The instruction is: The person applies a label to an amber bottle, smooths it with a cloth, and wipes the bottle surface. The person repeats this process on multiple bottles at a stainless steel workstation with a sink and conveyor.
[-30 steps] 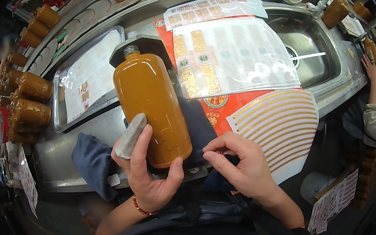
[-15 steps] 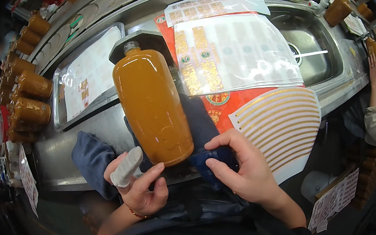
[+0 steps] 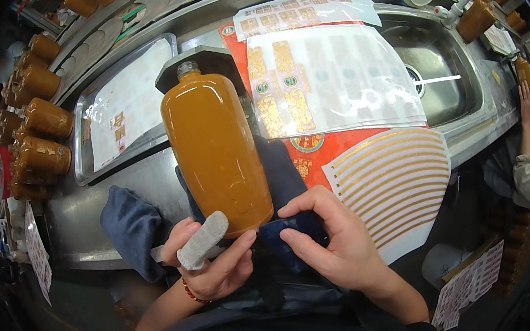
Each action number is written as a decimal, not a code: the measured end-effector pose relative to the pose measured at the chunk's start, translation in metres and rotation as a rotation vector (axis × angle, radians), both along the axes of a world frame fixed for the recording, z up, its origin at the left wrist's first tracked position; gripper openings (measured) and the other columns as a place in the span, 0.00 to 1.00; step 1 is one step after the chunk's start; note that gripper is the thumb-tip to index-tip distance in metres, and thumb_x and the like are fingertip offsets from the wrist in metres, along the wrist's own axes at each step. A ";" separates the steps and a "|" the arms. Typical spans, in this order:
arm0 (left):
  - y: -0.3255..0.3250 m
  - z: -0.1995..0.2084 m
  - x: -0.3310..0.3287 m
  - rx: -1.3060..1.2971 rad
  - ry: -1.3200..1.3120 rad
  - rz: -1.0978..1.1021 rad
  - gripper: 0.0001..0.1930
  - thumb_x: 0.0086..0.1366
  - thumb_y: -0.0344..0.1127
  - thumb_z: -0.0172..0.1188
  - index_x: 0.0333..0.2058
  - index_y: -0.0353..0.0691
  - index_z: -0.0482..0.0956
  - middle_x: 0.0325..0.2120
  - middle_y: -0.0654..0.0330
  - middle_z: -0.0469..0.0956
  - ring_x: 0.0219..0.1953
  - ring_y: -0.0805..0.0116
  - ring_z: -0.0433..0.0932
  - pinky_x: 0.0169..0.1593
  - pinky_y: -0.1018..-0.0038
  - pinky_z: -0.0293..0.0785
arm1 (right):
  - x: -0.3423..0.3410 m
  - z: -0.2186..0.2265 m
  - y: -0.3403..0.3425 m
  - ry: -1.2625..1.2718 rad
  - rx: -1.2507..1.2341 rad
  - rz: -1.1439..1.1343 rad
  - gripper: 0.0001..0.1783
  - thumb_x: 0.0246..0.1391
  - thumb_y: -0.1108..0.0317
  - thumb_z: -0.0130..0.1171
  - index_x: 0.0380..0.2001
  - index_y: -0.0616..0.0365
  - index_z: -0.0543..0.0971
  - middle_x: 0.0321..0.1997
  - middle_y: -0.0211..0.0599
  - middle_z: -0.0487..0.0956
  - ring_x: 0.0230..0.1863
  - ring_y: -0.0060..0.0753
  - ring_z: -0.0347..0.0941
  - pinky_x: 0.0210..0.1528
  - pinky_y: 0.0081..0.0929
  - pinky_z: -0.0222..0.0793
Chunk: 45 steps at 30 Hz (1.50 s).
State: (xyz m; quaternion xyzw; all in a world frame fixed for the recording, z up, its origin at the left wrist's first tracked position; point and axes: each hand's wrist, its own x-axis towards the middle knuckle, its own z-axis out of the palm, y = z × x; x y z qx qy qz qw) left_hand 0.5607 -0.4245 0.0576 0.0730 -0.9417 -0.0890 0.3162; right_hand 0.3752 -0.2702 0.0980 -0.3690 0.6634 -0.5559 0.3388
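A glossy caramel-brown bottle (image 3: 221, 147) lies on its side over a dark blue cloth (image 3: 279, 160), its neck toward the far left in a dark angular support (image 3: 215, 60). My left hand (image 3: 219, 269) is curled at the bottle's base, its index fingertip touching the base edge. One left finger seems to wear a grey fabric sleeve (image 3: 203, 240), resting over the bottle's lower side. Just right of the base, my right hand (image 3: 342, 241) has thumb and index bent around a glossy, apparently see-through film (image 3: 297, 229). What that film carries is hard to make out.
Right of the bottle lie a fan-shaped sheet of curved gold strips (image 3: 402, 182) and gold label sheets (image 3: 341, 82) on red paper. A metal tray (image 3: 82, 143) stands left, a sink (image 3: 467, 84) far right. Brown bottles (image 3: 49, 119) line the left. Another person's hand (image 3: 526, 98) works at far right.
My left hand has moved right and slightly up along the bottle's base, its grey-covered finger now over the bottle. My right hand has shifted a little left, closer to the base.
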 end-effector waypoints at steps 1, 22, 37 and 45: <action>0.000 -0.002 0.000 0.000 0.004 -0.002 0.16 0.57 0.41 0.68 0.46 0.56 0.89 0.58 0.56 0.69 0.59 0.54 0.59 0.58 0.61 0.66 | 0.000 0.001 -0.001 -0.007 -0.002 0.004 0.13 0.59 0.74 0.65 0.47 0.62 0.77 0.44 0.34 0.75 0.47 0.25 0.73 0.51 0.21 0.67; 0.002 -0.003 -0.007 -0.071 0.069 0.009 0.15 0.56 0.40 0.69 0.44 0.56 0.90 0.52 0.61 0.72 0.58 0.58 0.61 0.58 0.64 0.67 | -0.001 -0.002 0.001 -0.072 0.047 -0.015 0.13 0.61 0.74 0.64 0.47 0.63 0.76 0.44 0.32 0.75 0.47 0.22 0.72 0.52 0.20 0.67; 0.000 -0.001 -0.012 -0.164 0.109 -0.032 0.15 0.54 0.35 0.70 0.42 0.54 0.90 0.47 0.70 0.78 0.51 0.64 0.68 0.53 0.69 0.73 | 0.002 0.003 -0.004 -0.086 0.022 0.000 0.14 0.60 0.71 0.64 0.47 0.63 0.76 0.45 0.41 0.77 0.49 0.35 0.76 0.53 0.27 0.70; 0.001 0.001 -0.015 -0.154 0.121 -0.018 0.16 0.53 0.36 0.71 0.43 0.55 0.90 0.47 0.69 0.77 0.52 0.64 0.67 0.52 0.69 0.74 | 0.001 0.002 -0.003 -0.058 -0.025 0.013 0.13 0.60 0.71 0.64 0.46 0.63 0.76 0.44 0.42 0.77 0.49 0.36 0.76 0.53 0.28 0.70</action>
